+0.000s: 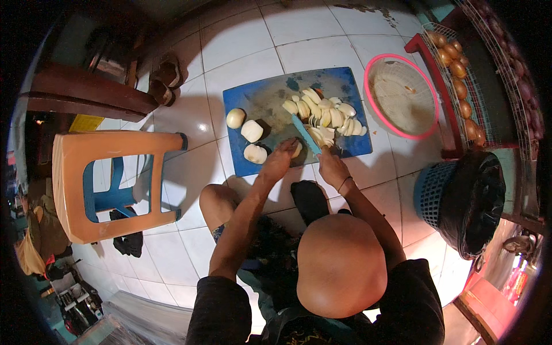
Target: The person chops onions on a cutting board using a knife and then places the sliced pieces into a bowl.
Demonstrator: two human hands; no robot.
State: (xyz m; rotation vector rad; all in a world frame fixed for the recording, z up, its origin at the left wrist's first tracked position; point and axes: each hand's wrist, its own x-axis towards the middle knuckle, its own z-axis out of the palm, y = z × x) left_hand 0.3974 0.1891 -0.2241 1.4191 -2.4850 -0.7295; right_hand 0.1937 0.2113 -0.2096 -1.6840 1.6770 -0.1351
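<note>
My right hand (334, 170) grips a knife with a light blue blade (305, 133), its tip pointing away over the cutting board. My left hand (278, 160) holds a peeled onion (296, 150) at the board's near edge, just left of the blade. Part of that onion is hidden by my fingers. Under them lies a worn blue cutting board (231, 125) on the tiled floor. Three whole peeled onions stand along its left side, one of them a white onion (252, 131). Many sliced onion pieces (327, 113) are heaped on the right half, beside the blade.
A pink-rimmed mesh basket (366, 82) stands right of the board. Beyond it, wire racks hold unpeeled onions (460, 89). A blue basket lined with a black bag (474, 202) is at the right. An orange plastic stool (116, 146) lies tipped at the left. My bent knee (340, 266) rises in front.
</note>
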